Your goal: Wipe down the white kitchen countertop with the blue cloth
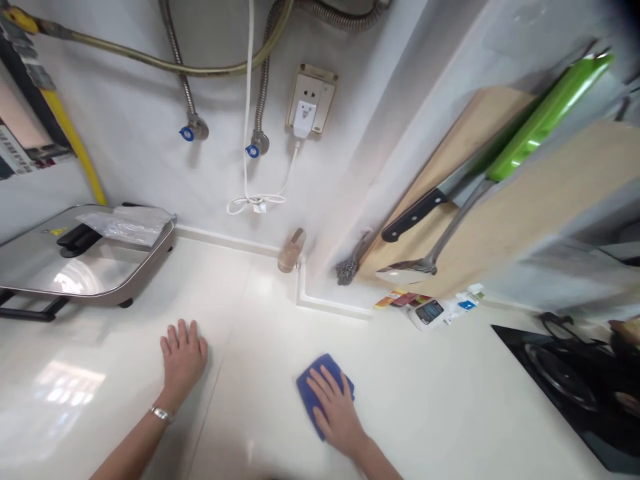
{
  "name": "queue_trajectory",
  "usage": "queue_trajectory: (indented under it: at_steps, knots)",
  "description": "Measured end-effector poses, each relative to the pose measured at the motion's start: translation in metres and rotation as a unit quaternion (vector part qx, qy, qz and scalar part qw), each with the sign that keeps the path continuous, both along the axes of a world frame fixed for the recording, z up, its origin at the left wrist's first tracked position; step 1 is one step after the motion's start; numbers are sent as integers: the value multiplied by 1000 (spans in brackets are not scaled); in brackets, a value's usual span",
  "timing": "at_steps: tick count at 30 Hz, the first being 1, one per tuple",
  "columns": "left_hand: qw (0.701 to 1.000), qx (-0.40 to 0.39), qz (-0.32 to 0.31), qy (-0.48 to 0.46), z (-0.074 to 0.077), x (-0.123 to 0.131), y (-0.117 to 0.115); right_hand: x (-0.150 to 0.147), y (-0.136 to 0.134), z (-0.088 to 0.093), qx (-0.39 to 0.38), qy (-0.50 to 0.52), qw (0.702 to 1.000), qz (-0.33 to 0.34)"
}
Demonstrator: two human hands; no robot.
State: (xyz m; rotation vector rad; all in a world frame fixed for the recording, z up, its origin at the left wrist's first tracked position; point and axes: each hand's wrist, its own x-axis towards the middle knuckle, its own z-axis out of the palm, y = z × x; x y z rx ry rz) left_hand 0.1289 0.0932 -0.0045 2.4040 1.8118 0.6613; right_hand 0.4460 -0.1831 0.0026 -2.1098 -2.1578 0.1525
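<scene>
On the white countertop [265,400], my right hand [337,410] lies flat over a folded blue cloth [327,365], fingers spread across its top. The cloth's edges show around the fingers; what is under the palm is hidden. Further left, my left hand [184,357] rests palm down on the bare counter with fingers stretched out and nothing in it. A silver bracelet [162,414] circles the left wrist. A thin seam in the counter runs between the two hands.
At left stands an electric pan [120,287] with a glass lid. A small brownish bottle [291,252] sits by the wall corner. A knife [415,215], a spatula [455,233] and cutting boards [540,213] hang right. Small packages [426,312] and a black stove [560,387] lie beyond.
</scene>
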Motion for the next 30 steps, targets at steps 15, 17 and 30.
queue_trajectory:
  at_steps: [15, 17, 30]
  knots:
    - [999, -20, 5, 32, -8, -1, 1, -33, 242, 6, 31, 55, 998, 4]
    - [999, -28, 7, 32, -9, -2, 2, -26, 263, 4, 27, 62, 997, -24]
    - [999, -12, 5, 38, -10, -4, 3, -11, 322, 3, 1, 46, 990, -137]
